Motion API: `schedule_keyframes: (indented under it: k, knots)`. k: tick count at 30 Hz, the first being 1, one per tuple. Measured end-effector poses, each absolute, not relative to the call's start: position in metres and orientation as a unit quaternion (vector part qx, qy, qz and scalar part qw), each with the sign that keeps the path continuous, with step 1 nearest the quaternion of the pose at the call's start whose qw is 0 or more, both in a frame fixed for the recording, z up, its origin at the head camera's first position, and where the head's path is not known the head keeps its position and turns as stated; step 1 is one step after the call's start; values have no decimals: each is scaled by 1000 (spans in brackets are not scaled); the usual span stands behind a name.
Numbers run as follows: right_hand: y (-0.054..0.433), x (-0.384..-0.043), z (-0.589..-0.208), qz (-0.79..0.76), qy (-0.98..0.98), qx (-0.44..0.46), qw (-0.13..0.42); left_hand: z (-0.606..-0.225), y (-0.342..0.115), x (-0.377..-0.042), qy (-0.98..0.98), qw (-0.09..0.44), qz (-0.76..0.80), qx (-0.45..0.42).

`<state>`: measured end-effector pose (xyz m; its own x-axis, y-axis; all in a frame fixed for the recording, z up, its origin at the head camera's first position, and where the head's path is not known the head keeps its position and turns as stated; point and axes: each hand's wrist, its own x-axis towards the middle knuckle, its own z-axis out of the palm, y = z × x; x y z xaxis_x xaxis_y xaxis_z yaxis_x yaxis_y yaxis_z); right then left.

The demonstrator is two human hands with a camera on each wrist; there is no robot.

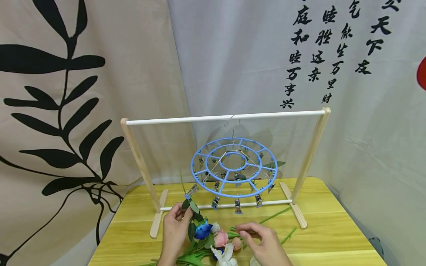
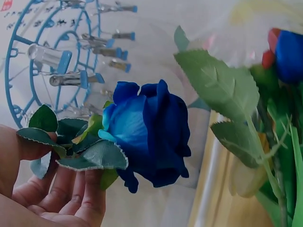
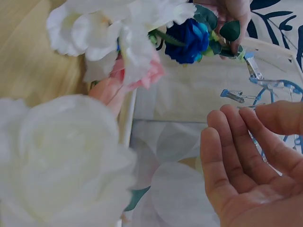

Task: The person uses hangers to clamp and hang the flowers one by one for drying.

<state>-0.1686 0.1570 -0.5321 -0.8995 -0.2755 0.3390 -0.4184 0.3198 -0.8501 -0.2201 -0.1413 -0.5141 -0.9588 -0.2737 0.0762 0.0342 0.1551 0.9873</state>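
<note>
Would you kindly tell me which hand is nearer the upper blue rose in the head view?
Left: the left hand pinches the leafy stem of the blue rose; the right hand is apart from it, beyond the pink flower.

On the bench [image 1: 332,210], flowers [image 1: 221,239] lie before me. Behind them stands a rack [image 1: 308,159], and a ring [image 1: 233,182] with clips [image 1: 238,207] hangs from its top bar [image 1: 199,119].

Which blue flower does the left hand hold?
The blue rose whose leafy stem the left hand pinches; the other blue flower is held by neither hand.
</note>
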Motion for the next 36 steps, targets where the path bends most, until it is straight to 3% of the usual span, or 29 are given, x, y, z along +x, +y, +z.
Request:
schedule_keyframes:
  k: [12, 19, 29, 36]
  knots:
    - [176, -167, -549, 523, -834, 167, 58, -527, -147, -247, -766, 134, -627, 56]
    - [181, -167, -556, 506, -838, 186, 85, -529, -145, -256, -766, 137, -628, 33]
    - [190, -168, -562, 473, -859, 181, 78, -532, -143, -261, -763, 137, -631, 6]
    - [209, -173, -567, 407, -883, 199, 124, -532, -150, -254, -767, 119, -631, -2]
